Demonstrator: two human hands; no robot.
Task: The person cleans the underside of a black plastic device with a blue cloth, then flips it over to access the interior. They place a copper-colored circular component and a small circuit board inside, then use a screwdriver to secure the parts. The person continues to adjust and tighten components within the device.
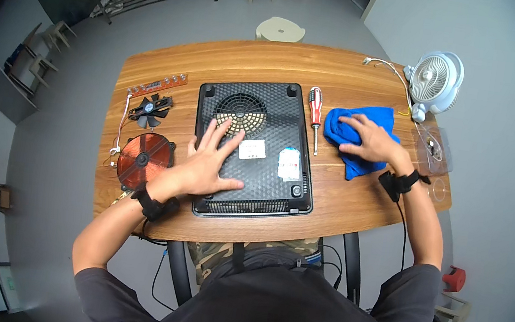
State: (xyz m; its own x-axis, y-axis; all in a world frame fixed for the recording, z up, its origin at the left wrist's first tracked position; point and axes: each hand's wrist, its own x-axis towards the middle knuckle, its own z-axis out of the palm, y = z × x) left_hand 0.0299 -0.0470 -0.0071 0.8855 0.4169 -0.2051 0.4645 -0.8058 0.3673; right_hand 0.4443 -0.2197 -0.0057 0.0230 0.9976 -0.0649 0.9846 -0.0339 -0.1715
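A black induction cooker (260,191) lies upside down on the wooden table, its round fan grille facing up at the far end. My left hand (210,161) rests flat on it with the fingers spread, fingertips near the grille. To the right, my right hand (369,142) has its fingers bent into a crumpled blue cloth (379,117), gripping it against the table. Between the cooker and the cloth lies a red-handled screwdriver (316,106), its shaft pointing toward me. Both wrists wear black straps.
Left of the cooker are a copper coil (139,161), a black fan (151,111) and a narrow circuit board (158,84) with wires. At the right edge stand a white desk fan (430,83) and a clear plastic tray (438,163) holding small parts. A stool (280,30) stands beyond the table.
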